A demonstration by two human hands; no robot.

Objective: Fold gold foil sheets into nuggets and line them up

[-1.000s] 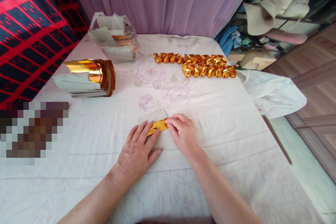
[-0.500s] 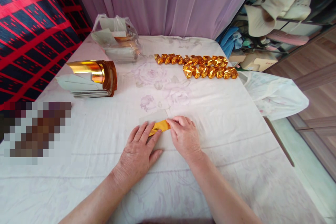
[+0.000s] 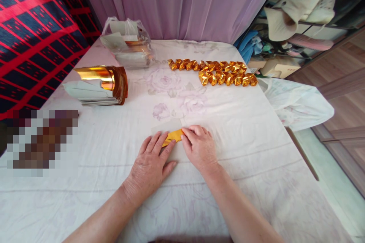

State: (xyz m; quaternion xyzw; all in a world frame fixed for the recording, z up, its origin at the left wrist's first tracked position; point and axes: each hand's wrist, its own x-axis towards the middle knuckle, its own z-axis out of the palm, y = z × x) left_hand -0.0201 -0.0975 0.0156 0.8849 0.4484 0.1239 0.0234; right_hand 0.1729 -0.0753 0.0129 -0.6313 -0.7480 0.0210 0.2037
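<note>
Between both hands, the gold paper (image 3: 172, 137) lies pinned: left hand (image 3: 149, 165) flat, right hand (image 3: 199, 148) pinching; crease best pressed firmly, edges aligned.

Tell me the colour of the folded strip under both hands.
Shiny gold strip, seen in the head view.

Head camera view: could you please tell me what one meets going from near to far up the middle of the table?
Left hand and right hand pressing the gold foil sheet → folded gold pieces in rows → clear plastic bag → purple curtain.
</note>
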